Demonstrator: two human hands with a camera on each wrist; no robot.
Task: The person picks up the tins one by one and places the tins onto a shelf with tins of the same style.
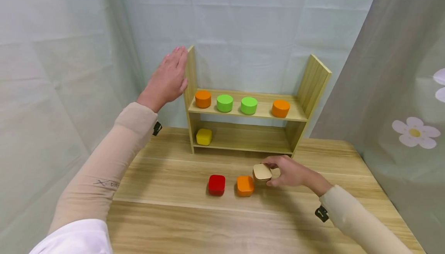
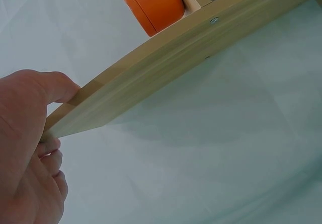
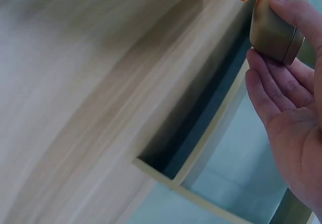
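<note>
On the tabletop point(image 1: 167, 215), the right hand point(image 1: 292, 173) pinches a tan block point(image 1: 262, 172) beside orange point(image 1: 245, 185) and red point(image 1: 216, 184) blocks. Beyond, the left hand point(image 1: 168, 78), fingers straight, steadies a shelf point(image 1: 313, 88) holding 4 cylinders above, 1 yellow block point(image 1: 204, 136) below.

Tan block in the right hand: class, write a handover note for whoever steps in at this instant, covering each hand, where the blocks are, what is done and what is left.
Right hand grips the tan block just above the table, beside the orange square block.
Left hand lies flat, fingers straight, against the left side panel of the shelf.
Done: two orange and two green cylinders on the upper shelf; the yellow block on the lower shelf.
Left, probably: the tan block, the orange square block and the red block are not yet shelved; the lower shelf has room.
</note>
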